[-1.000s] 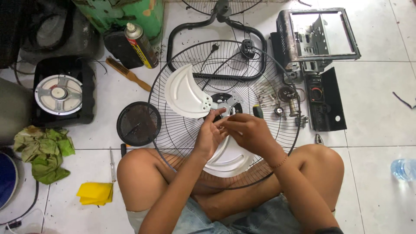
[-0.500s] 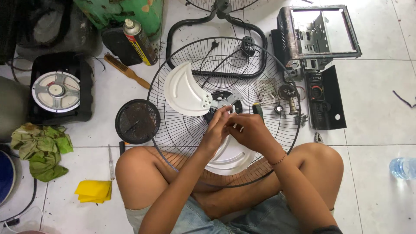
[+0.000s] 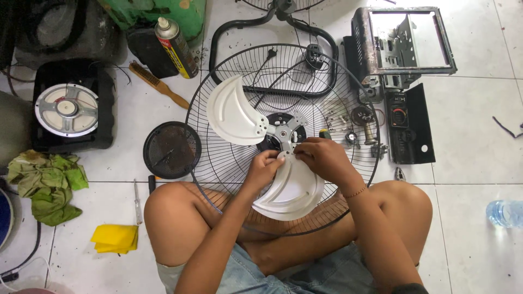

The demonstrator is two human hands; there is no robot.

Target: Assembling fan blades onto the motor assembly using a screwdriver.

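Here, on a white tiled floor (image 3: 479, 120), a person sits cross-legged with a round wire fan guard (image 3: 218, 81) resting across the knees. The guard acts as a shallow dish: inside it lie a silver metal hub (image 3: 285, 132) with a curved white plastic blade (image 3: 234, 114) fixed to it, plus a black cord and plug.

Left hand (image 3: 265, 166), fingers curled narrow, pinches the root of a second white blade (image 3: 291, 190), smooth and spoon-shaped, which lies over the guard just below the hub. Right hand (image 3: 321, 158), fingers bunched close, presses at the same root from the other side; whether it holds a small part, I cannot tell.

Small metal fittings (image 3: 362, 128) lie loose on the wires at right. Beyond the rim: a black mesh-covered disc (image 3: 171, 149), a wooden-handled wire brush (image 3: 158, 84), a spray can (image 3: 175, 46), an open-topped grey metal housing (image 3: 403, 43), a crumpled green cloth (image 3: 46, 182), a folded yellow cloth (image 3: 115, 238), a clear plastic bottle (image 3: 504, 212).
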